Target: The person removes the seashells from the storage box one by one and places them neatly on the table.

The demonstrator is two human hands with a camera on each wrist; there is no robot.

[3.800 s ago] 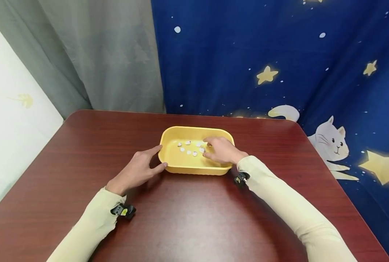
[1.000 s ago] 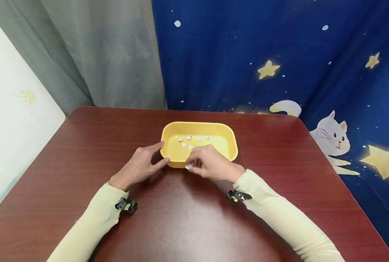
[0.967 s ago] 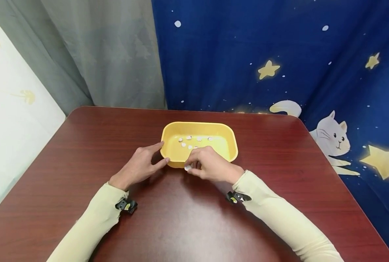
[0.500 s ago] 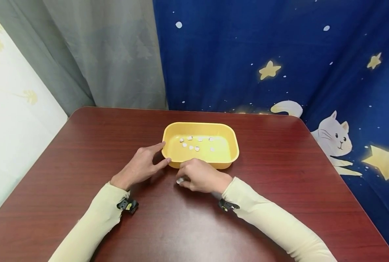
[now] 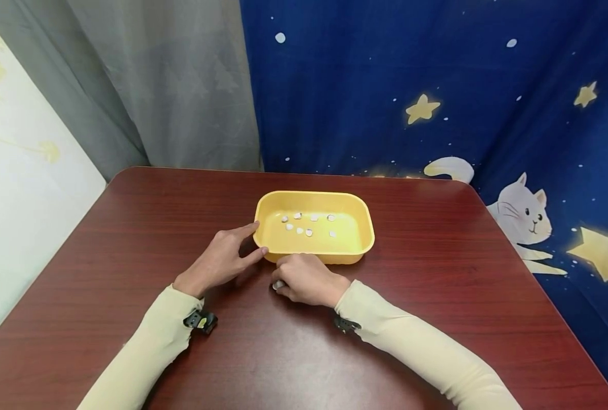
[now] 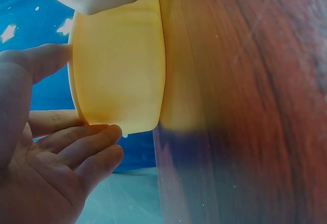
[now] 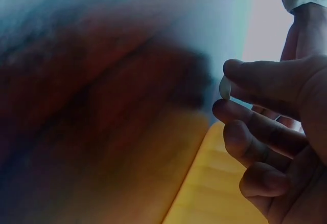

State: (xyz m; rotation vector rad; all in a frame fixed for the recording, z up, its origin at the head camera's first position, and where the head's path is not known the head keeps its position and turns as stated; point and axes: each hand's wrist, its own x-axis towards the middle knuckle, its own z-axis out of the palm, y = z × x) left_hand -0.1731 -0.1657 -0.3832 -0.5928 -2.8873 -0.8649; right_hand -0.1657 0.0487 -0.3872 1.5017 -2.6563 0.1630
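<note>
White piece (image 7: 225, 88) sits pinched in the right grip (image 5: 306, 279).

R grip (image 7: 286, 142) pinches pale pc (image 7: 225, 87) (ylw tub (image 7: 214, 178) nr).

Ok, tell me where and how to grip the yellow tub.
The yellow tub is probably best gripped by the rim at both short ends, coming from left and right: it is oblong, its walls rising to a rim. The left hand touches its left end; the right end is free, but the right hand pinches a white piece.
</note>
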